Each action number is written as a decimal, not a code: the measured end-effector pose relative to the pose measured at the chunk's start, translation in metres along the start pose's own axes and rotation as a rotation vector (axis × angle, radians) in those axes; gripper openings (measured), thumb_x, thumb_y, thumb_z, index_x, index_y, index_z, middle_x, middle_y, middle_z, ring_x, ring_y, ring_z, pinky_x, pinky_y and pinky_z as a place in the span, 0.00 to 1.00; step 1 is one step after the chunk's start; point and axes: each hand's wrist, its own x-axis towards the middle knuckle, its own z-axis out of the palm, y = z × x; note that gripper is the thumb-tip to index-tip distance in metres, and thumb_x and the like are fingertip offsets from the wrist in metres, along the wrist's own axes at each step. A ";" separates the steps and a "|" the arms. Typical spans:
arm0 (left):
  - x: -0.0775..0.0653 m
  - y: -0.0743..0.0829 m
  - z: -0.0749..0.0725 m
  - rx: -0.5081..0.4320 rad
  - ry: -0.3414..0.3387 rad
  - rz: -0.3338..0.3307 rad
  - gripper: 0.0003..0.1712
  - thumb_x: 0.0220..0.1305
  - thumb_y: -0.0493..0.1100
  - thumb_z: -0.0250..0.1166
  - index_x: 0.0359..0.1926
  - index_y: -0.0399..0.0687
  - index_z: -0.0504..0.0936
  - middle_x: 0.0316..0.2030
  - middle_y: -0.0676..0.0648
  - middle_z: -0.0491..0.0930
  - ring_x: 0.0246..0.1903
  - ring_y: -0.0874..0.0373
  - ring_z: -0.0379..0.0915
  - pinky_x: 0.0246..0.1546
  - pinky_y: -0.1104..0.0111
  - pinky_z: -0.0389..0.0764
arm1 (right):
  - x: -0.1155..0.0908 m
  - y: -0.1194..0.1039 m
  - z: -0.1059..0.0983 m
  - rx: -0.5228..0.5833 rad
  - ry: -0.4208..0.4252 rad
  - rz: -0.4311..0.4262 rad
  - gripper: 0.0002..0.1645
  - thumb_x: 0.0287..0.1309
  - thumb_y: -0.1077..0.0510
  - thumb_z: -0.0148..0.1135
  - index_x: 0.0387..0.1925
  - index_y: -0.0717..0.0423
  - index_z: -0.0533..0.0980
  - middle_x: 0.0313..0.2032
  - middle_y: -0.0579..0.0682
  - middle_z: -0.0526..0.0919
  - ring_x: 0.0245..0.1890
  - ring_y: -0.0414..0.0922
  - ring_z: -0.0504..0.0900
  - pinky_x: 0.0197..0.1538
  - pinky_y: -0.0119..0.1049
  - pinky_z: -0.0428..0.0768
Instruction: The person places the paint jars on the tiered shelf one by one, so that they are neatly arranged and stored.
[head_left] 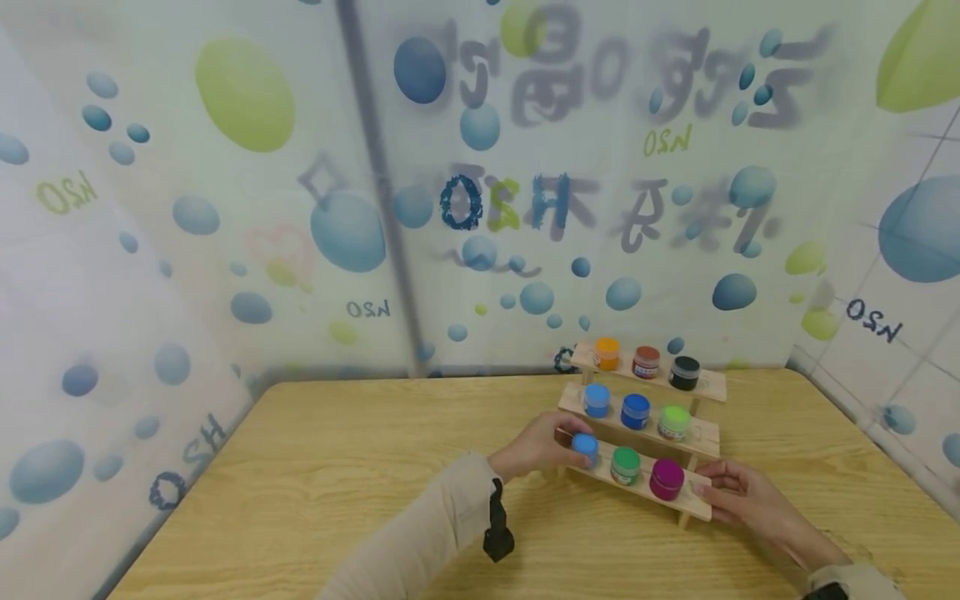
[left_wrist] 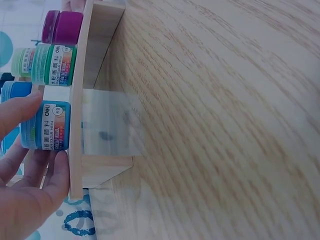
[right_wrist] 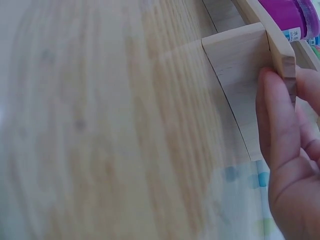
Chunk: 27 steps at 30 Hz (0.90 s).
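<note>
A three-step wooden display rack (head_left: 693, 498) stands on the table with small paint jars on each step. On the lowest step, my left hand (head_left: 542, 446) holds the light blue paint jar (head_left: 585, 448) between thumb and fingers. In the left wrist view that jar (left_wrist: 54, 126) sits with its base right at the board. Beside it stand a green jar (head_left: 626, 465) and a purple jar (head_left: 667, 479). My right hand (head_left: 753, 502) pinches the right end of the lowest step. The right wrist view shows thumb and fingers on opposite faces of the board end (right_wrist: 282, 52).
The middle step carries light blue (head_left: 597, 401), dark blue (head_left: 635, 412) and light green (head_left: 674, 422) jars. Orange (head_left: 607, 354), reddish-brown (head_left: 646, 362) and black (head_left: 684, 373) jars stand on top. A bubble-patterned curtain (head_left: 480, 317) hangs behind the wood-grain table (head_left: 337, 442).
</note>
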 end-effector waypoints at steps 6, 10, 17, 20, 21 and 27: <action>-0.001 -0.001 0.001 0.003 0.007 0.006 0.17 0.46 0.33 0.68 0.41 0.42 0.78 0.35 0.54 0.74 0.34 0.65 0.71 0.37 0.74 0.73 | 0.000 0.001 0.001 -0.026 0.004 0.000 0.30 0.58 0.57 0.55 0.48 0.81 0.59 0.37 0.50 0.76 0.36 0.38 0.77 0.38 0.34 0.78; -0.001 -0.001 0.002 0.003 0.009 0.014 0.17 0.47 0.33 0.68 0.41 0.42 0.78 0.36 0.54 0.74 0.34 0.64 0.71 0.37 0.74 0.73 | 0.001 0.001 0.000 -0.039 0.011 0.002 0.31 0.58 0.57 0.55 0.48 0.81 0.58 0.37 0.50 0.76 0.35 0.37 0.77 0.38 0.34 0.78; -0.001 -0.003 0.004 -0.017 0.017 0.030 0.17 0.46 0.32 0.68 0.41 0.41 0.78 0.35 0.54 0.74 0.34 0.64 0.71 0.37 0.75 0.73 | 0.001 0.001 0.000 -0.019 0.003 0.008 0.31 0.58 0.57 0.55 0.49 0.82 0.58 0.37 0.51 0.76 0.36 0.38 0.77 0.39 0.35 0.77; -0.001 -0.003 0.004 -0.003 0.017 0.045 0.18 0.46 0.32 0.68 0.42 0.41 0.77 0.36 0.53 0.75 0.35 0.65 0.71 0.37 0.75 0.73 | 0.000 0.001 0.000 -0.015 0.002 0.005 0.31 0.58 0.57 0.55 0.49 0.82 0.58 0.37 0.51 0.76 0.36 0.38 0.77 0.39 0.35 0.77; -0.001 -0.004 0.004 0.003 0.017 0.045 0.19 0.46 0.32 0.69 0.42 0.41 0.77 0.36 0.53 0.75 0.35 0.65 0.71 0.38 0.75 0.73 | 0.000 0.001 0.000 -0.015 0.004 0.005 0.30 0.58 0.58 0.55 0.49 0.81 0.58 0.37 0.50 0.76 0.36 0.37 0.77 0.39 0.34 0.77; -0.002 -0.004 0.004 0.018 0.009 0.037 0.22 0.46 0.32 0.68 0.46 0.42 0.76 0.40 0.52 0.74 0.37 0.64 0.71 0.38 0.75 0.72 | 0.000 0.002 0.000 -0.026 0.000 -0.002 0.29 0.59 0.59 0.53 0.48 0.83 0.57 0.37 0.49 0.76 0.35 0.36 0.77 0.38 0.33 0.78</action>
